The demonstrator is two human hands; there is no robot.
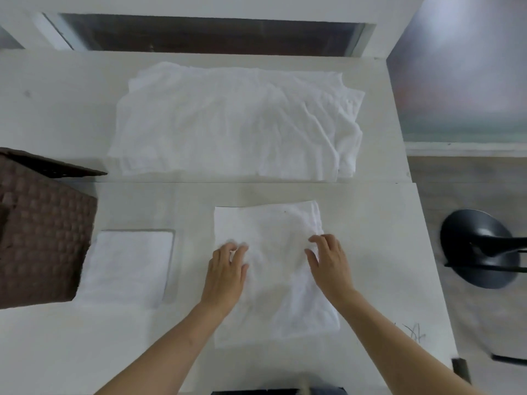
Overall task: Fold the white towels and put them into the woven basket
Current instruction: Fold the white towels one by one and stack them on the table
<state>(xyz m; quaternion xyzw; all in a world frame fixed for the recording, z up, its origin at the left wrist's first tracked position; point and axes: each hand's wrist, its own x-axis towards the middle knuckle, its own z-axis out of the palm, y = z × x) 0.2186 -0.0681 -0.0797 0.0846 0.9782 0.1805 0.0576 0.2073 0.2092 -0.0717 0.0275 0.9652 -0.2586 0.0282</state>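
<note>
I see a pale off-white table (356,252) made of two flat sections, with a straight seam running across between them. On the far section lies a broad, rumpled heap of white towels (236,121), its right edge bunched in creases. On the near section, a partly folded white towel (273,223) sits spread flat (both hands rest on it). To its left, apart from it, lies a neatly folded white towel (128,266), a tidy rectangle. Just beside that, at the table's left edge, stands a brown woven basket (42,229), touching the folded towel's corner.
</note>
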